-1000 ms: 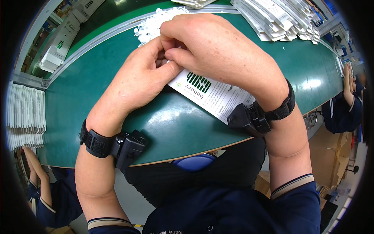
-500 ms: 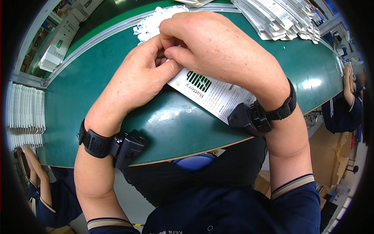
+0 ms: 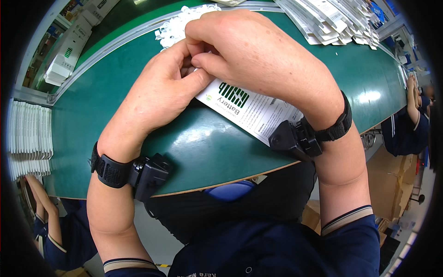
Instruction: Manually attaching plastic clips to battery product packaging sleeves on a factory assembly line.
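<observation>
A flat white battery box with green and dark print lies slantwise above the green table, its far end covered by my fingers. My left hand is closed on that far end, thumb along its corner. Over the same end arches my right hand, thumb and forefinger pinched together against the left fingers. Whatever sits in the right pinch is hidden; only a sliver of white shows between the hands. Just beyond my fingers lies a heap of small white plastic pieces.
Flat white boxes lie piled at the far right. More stand in a tight row at the left edge, and others lie beyond the metal rail. Co-workers' arms show at both sides. A black device is strapped to each wrist.
Both hands and the box have shifted very slightly left. The grip looks the same.
</observation>
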A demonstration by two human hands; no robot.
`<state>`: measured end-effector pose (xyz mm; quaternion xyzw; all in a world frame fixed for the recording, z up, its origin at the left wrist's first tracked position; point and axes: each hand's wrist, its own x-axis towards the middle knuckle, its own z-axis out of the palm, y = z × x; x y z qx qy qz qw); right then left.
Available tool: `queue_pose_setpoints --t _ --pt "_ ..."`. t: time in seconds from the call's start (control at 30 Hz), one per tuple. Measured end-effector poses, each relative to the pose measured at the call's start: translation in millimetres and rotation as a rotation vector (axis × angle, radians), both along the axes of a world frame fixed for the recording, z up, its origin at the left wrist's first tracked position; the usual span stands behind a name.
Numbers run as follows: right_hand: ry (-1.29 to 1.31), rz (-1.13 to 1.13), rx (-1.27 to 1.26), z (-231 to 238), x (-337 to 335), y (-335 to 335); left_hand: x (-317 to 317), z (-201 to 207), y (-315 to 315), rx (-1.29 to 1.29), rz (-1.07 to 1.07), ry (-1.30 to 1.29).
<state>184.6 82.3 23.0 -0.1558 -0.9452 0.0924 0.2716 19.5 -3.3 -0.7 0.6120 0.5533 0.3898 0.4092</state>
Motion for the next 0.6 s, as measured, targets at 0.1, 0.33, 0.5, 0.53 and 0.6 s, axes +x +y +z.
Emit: queue_pose_setpoints --t 0.1,0.33,0.5,0.53,0.6 --pt "0.003 -0.005 0.002 -0.9 -0.4 0.0 0.4 -0.2 -0.2 -0.012 0.004 -0.017" --pt "0.002 -0.009 0.026 -2.9 -0.1 1.2 1.4 -0.6 -0.4 0.017 0.0 -0.009" --pt "0.028 0.002 0.053 -5.0 -0.3 1.5 0.8 -1.2 0.2 0.019 0.006 0.01" --pt "0.024 0.005 0.059 -5.1 0.0 1.7 0.7 -1.2 0.2 0.022 -0.003 0.002" --pt "0.031 0.011 0.079 -5.8 0.4 1.3 0.3 -1.1 -0.1 0.024 -0.005 0.011"
